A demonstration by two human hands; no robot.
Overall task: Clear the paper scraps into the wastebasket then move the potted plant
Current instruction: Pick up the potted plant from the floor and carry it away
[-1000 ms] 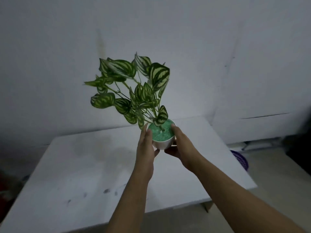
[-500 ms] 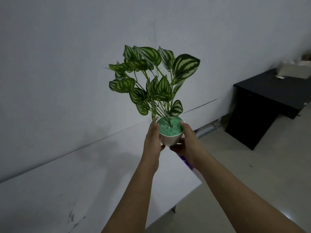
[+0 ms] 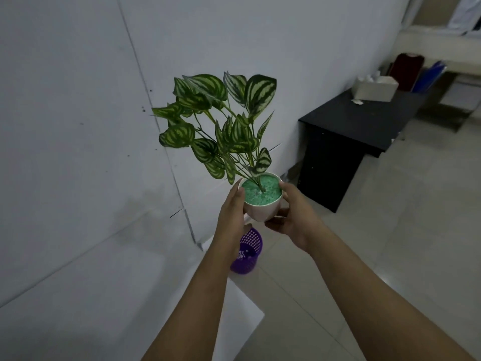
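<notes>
The potted plant (image 3: 261, 208), a small white pot with green gravel and striped green leaves, is held up in the air in front of me. My left hand (image 3: 232, 217) grips the pot's left side and my right hand (image 3: 292, 217) cups its right side and underside. Below the pot, on the floor past the table's corner, stands the purple mesh wastebasket (image 3: 247, 252) with white paper scraps inside; my left wrist hides part of it.
The white table (image 3: 91, 295) fills the lower left, its corner near the wastebasket. A white wall runs behind it. A black desk (image 3: 346, 131) with a white box (image 3: 376, 88) stands at the right on the pale tiled floor (image 3: 390, 230).
My view and both hands have swung to the right with the plant, off the white table. The wastebasket and more of the black desk have come into sight.
</notes>
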